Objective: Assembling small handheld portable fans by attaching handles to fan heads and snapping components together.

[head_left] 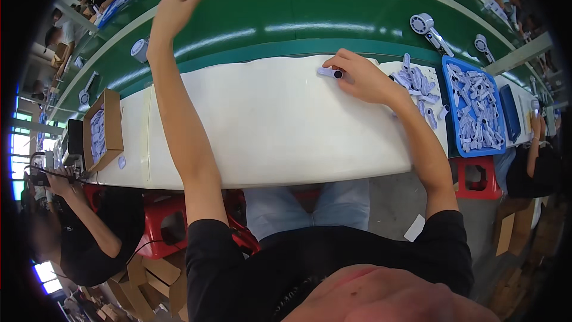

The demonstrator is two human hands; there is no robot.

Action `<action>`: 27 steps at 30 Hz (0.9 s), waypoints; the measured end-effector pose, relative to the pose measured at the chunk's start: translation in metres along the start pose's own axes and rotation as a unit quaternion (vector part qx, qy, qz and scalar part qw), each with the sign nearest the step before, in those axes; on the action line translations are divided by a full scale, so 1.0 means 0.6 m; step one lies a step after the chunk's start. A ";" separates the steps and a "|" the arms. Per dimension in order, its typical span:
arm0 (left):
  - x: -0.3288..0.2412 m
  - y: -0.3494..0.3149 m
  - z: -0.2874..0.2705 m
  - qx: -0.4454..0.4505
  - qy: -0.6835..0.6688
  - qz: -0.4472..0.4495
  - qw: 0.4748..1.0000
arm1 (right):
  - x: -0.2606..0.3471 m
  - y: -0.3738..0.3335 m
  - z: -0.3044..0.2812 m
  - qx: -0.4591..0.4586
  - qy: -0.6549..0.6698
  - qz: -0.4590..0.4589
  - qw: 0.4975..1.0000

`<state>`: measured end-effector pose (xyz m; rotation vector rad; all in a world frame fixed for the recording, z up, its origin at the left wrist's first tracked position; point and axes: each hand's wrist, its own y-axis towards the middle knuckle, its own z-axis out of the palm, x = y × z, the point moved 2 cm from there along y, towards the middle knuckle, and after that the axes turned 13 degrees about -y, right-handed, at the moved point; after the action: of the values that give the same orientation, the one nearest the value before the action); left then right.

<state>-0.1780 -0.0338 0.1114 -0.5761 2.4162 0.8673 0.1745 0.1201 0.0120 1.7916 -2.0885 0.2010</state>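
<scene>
My left hand (pixel 176 12) is stretched out over the green conveyor belt at the upper left. Its fingers are slightly blurred but look parted, with nothing visible in them. On the far right part of the white work surface (pixel 262 125), my right hand (pixel 362 77) is closed on a short pale-lilac plastic tube (pixel 327 72) with a dark open end. Right beside that hand, a loose pile of similar lilac plastic parts (pixel 417 83) lies on the surface. A round lilac part (pixel 139 50) on the belt is partly hidden by my left forearm.
A blue tray (pixel 504 137) full of lilac parts stands at the right, above a red stool (pixel 479 179). A cardboard box (pixel 114 125) of parts stands at the left. Handheld fans (pixel 422 24) lie on the green belt (pixel 333 18). Co-workers sit on both sides.
</scene>
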 end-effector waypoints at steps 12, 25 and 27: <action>0.410 -0.082 -0.029 -0.266 0.125 -0.256 0.921 | -0.005 -0.005 0.001 -0.026 -0.030 -0.036 0.999; 0.256 -0.028 -0.001 -0.339 -0.290 0.003 0.895 | -0.009 -0.004 0.001 -0.017 0.064 0.018 0.998; 0.184 -0.013 0.021 -0.343 -0.532 0.036 0.773 | -0.008 -0.001 0.002 -0.046 0.084 0.017 0.995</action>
<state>-0.2564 -0.0544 0.0346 -0.1146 1.0527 1.5704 0.1753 0.1238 0.0089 1.6275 -1.9778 0.2509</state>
